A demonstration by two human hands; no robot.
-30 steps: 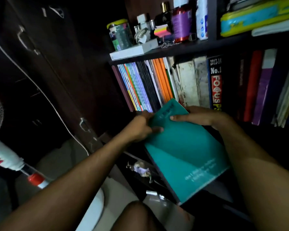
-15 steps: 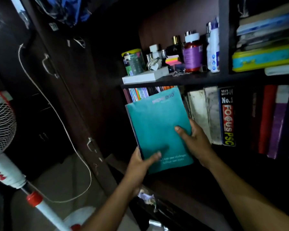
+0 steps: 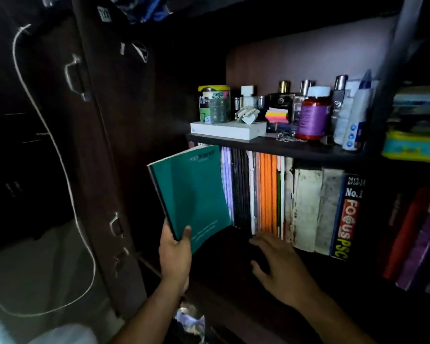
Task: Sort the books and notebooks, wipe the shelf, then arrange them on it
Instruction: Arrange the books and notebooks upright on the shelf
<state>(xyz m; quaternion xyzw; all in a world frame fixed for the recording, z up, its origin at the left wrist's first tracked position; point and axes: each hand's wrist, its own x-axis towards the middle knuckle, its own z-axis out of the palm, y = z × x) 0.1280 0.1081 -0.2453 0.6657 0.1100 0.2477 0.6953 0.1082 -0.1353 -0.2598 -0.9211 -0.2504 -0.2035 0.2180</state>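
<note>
Here, a flat, smooth teal notebook (image 3: 191,194) stands upright.
The left hand (image 3: 174,256) pinches its bottom corner; the right hand (image 3: 281,266) hovers, fingers spread.

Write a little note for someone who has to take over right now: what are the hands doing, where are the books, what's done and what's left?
Left hand: grips the teal notebook by its bottom corner, upright, at the left end of the book row.
Right hand: open, holds nothing, in front of the shelf row.
Done: most books and notebooks stand upright in the row.
Left: slide the teal notebook in at the left end. Whether the shelf was wiped cannot be told.
</note>
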